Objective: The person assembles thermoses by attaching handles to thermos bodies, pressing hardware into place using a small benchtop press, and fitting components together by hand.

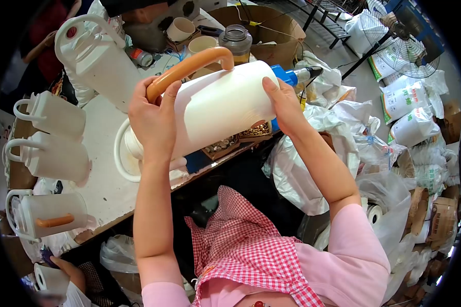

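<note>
Checked apron, lower centre, sits below left hand curled round handle and right hand clasping jug, seemingly steadying both, next needing even support.

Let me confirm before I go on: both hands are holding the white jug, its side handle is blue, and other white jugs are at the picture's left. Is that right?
Not quite: the side handle is orange, not blue, as the head view shows. Otherwise, yes: the left hand and right hand hold the white jug, and other white jugs are at the picture's left.
</note>
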A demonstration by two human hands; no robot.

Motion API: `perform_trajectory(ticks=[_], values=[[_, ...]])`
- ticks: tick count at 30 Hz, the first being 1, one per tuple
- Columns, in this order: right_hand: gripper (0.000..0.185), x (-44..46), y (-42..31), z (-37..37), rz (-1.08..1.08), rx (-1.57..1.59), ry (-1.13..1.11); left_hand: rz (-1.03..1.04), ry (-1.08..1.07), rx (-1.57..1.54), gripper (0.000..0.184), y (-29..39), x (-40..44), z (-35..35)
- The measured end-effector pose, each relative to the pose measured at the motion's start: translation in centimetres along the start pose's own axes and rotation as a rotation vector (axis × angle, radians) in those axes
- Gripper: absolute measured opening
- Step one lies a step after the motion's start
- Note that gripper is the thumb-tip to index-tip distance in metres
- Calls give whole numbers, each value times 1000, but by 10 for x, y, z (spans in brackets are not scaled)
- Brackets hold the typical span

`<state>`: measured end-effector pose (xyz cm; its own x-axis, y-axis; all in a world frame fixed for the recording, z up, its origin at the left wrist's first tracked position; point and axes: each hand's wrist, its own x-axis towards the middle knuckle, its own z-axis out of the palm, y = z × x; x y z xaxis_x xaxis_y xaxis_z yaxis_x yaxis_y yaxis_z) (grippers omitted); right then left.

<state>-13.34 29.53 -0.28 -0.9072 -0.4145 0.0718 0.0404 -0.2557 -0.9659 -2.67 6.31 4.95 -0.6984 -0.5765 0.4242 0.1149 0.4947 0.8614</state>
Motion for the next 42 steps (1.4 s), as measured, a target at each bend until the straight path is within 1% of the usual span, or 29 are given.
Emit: perform_trajectory(ticks=[1, 4, 5, 6, 7, 8, 9, 10, 12, 13, 14, 16, 17, 18, 20, 21, 22, 24, 25, 26, 28, 30, 31, 33, 34, 36, 37, 39, 42], values=[[45, -2, 0, 1, -2, 4, -11, 17, 67, 118, 32, 2, -1, 2], [42, -5, 11, -9, -112, -6, 43, 69, -21, 175, 34, 4, 7, -7], [40, -5, 15, -18, -204, 12, 34, 152, -32, 149, 34, -7, 15, -10], [37, -5, 9, -24, -358, -140, 99, 81, -27, 121, 33, -8, 21, -15], [34, -11, 8, -34, -340, -173, 189, 18, -18, 92, 32, -6, 30, -25], [32, -15, 6, -44, -324, -202, 281, 47, 23, 13, 32, -10, 39, -44], [25, -23, 9, -54, -258, -223, 294, -22, 41, 168, 28, -7, 45, -69], [25, -30, 13, -56, -251, -225, 296, 157, 44, 423, 27, -16, 44, -95], [19, -40, 22, -56, 11, -510, -20, 165, 102, 628, 27, -23, 30, -150], [15, -39, 35, -52, -87, -691, -55, 133, 144, 675, 26, -27, 19, -179], [15, -35, 37, -43, -84, -686, -61, 71, 193, 659, 26, -30, 2, -208], [15, -26, 41, -28, -299, -1231, -149, -146, 312, 397, 29, -38, -36, -268], [15, -16, 58, -30, -315, -1398, -150, -157, 353, 420, 27, -27, -59, -279], [15, -11, 69, -29, -318, -1396, -161, -164, 401, 441, 25, -17, -77, -288], [16, 3, 83, -26, -182, -1708, -256, -164, 388, 403, 26, -16, -116, -314], [14, 9, 85, -28, -116, -1714, -262, -159, 361, 363, 26, -19, -129, -322], [14, 11, 81, -28, -135, -1719, -278, -165, 383, 363, 26, -23, -139, -322], [16, 6, 71, -27, -144, -1632, -301, -169, 286, 396, 28, -26, -161, -317], [16, 4, 68, -26, -166, -1632, -321, -253, 324, 342, 26, -31, -167, -313], [16, 3, 66, -26, -142, -1581, -249, -246, 316, 421, 24, -38, -169, -310], [17, -2, 58, -22, -116, -1501, -157, -228, 298, 391, 23, -43, -169, -299], [14, -8, 47, -12, -260, -1349, -143, -276, 344, 329, 24, -46, -167, -297], [14, -11, 40, -1, -278, -1358, -167, -261, 327, 320, 26, -44, -165, -293], [13, -14, 26, 34, -207, -766, -166, -234, 315, 293, 30, -42, -162, -285], [13, -10, 14, 58, -209, -771, -175, -238, 323, 290, 30, -40, -159, -281], [14, -1, -5, 110, -176, -402, -227, -198, 284, 309, 32, -34, -156, -273], [14, 6, 1, 127, -183, -406, -234, -197, 294, 304, 32, -33, -156, -270], [15, 17, 8, 153, -214, -272, -303, -238, 251, 301, 34, -29, -155, -269], [15, 24, 22, 162, -209, -287, -359, -233, 256, 311, 36, -29, -157, -266]])
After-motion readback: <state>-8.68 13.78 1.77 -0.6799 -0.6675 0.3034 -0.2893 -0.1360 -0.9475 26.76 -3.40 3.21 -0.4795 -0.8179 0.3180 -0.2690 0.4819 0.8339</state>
